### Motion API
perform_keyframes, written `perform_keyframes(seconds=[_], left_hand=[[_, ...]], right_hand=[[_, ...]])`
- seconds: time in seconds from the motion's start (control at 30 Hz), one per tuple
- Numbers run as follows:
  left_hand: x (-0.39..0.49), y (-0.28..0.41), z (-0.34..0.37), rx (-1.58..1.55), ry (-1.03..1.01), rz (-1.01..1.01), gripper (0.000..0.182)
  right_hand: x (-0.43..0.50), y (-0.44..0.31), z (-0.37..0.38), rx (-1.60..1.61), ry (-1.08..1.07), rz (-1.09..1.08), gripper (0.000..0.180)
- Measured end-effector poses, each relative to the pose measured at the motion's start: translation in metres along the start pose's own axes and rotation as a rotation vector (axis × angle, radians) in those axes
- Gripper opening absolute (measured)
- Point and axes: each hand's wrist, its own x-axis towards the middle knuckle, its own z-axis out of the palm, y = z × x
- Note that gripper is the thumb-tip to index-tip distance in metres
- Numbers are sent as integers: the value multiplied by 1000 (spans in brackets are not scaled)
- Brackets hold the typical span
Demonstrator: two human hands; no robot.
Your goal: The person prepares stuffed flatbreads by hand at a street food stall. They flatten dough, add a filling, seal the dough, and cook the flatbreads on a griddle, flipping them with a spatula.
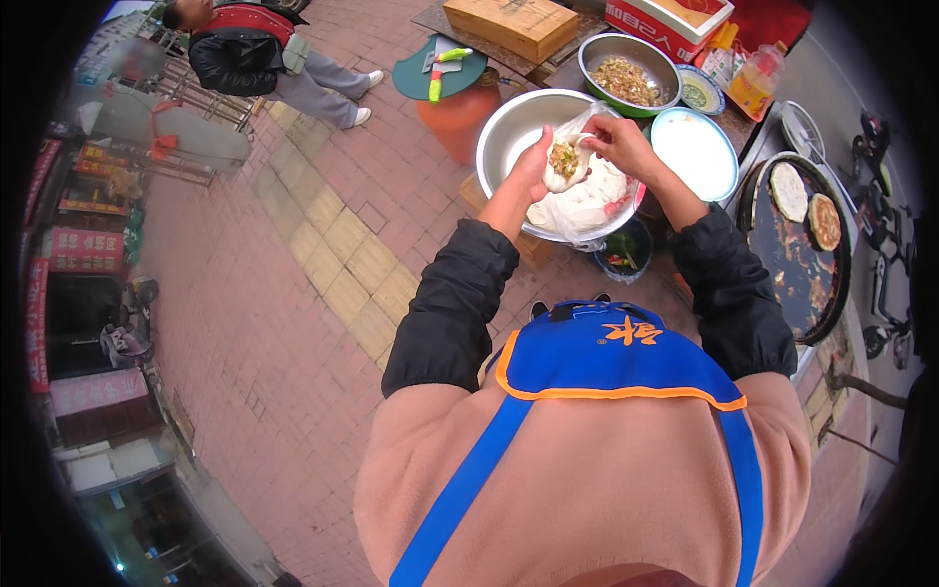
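Note:
My left hand (530,165) cups a piece of soft white dough (555,181) with chopped filling (563,159) showing in its middle. With its fingertips my right hand (618,143) pinches the dough's upper right edge. Both hands are over a large steel basin (506,121), where a mass of white dough (598,192) lies with clear plastic film (576,227) around it. A steel bowl of chopped filling (626,81) stands beyond my right hand. Close to my right wrist is a white round dish (693,155) with a blue rim.
On the right a round black griddle (796,279) holds a pale flatbread (788,192) and a browned one (824,221). A scraper (449,57) lies on a green round board (411,77). Below the basin sits a lined bin (623,253). A person (249,55) stands at upper left.

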Motion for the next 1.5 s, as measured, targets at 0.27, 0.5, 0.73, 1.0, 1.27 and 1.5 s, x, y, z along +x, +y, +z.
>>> perform_keyframes(seconds=[0.27, 0.5, 0.73, 1.0, 1.27, 1.5], left_hand=[[17, 7, -9, 214, -178, -257, 65], [24, 9, -13, 463, -279, -355, 83], [28, 11, -5, 335, -108, -405, 102], [47, 14, -20, 324, -145, -473, 112], [53, 38, 3, 490, -199, -283, 102], [48, 14, 119, 2060, 595, 44, 101]], right_hand=[[3, 8, -2, 322, -205, 277, 20], [-13, 15, 2, 380, -145, 228, 27], [-25, -1, 11, -203, 20, 29, 20], [-21, -11, 12, -101, 8, 291, 17], [-21, -16, 26, -393, 504, -391, 33], [13, 68, 93, 1441, 829, 78, 54]])
